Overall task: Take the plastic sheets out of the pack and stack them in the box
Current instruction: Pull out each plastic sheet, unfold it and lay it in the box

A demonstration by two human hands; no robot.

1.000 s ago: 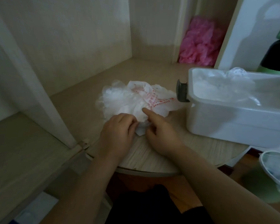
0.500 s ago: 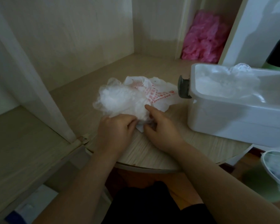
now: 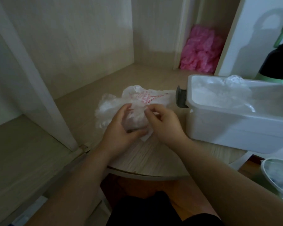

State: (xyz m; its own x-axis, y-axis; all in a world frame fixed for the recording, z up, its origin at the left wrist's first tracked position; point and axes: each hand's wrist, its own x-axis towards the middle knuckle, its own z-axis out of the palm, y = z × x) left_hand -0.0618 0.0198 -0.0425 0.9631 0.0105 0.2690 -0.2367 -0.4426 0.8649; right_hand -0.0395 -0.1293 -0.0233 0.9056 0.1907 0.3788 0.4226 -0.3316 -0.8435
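A crumpled plastic sheet [image 3: 136, 119] is lying between both hands, against the red-printed pack [image 3: 147, 97] on the table [image 3: 153, 157]. The left hand [image 3: 119, 134] is cupping it, and the right hand [image 3: 166, 123] is pinching its upper edge. The box [image 3: 235, 132] is standing just right.

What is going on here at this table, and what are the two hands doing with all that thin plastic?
A person sits at a round wooden table and works on a crumpled pack with red print. The left hand grips a bundle of clear plastic sheets at the pack's near end, and the right hand pinches the top of that bundle. To the right stands an open white box with some clear plastic already inside.
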